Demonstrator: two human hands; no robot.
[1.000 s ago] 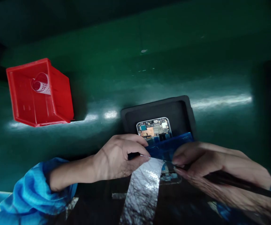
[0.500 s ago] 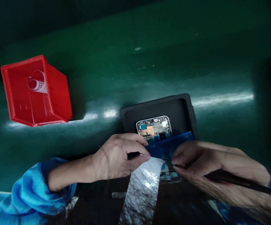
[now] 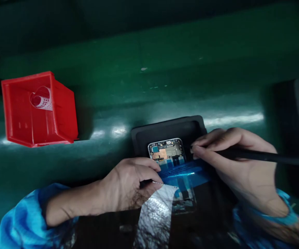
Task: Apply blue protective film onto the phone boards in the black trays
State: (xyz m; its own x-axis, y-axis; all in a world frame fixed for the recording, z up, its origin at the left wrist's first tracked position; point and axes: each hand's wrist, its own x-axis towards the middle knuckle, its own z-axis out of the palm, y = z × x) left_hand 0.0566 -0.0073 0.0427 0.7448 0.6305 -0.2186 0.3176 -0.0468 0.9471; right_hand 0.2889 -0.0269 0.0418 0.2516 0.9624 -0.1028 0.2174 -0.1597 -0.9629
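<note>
Red bin far left, blue film covering phone

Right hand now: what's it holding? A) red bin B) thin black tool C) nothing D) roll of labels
B: the right hand pinches a thin black tool, its tip beside the opened phone in the black tray; the red bin sits far left, untouched.

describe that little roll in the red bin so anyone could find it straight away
On the green table, look far left for the red bin. The roll lies inside near its back wall: a curled white strip dotted with small holes, the only thing visible in the bin.
</note>
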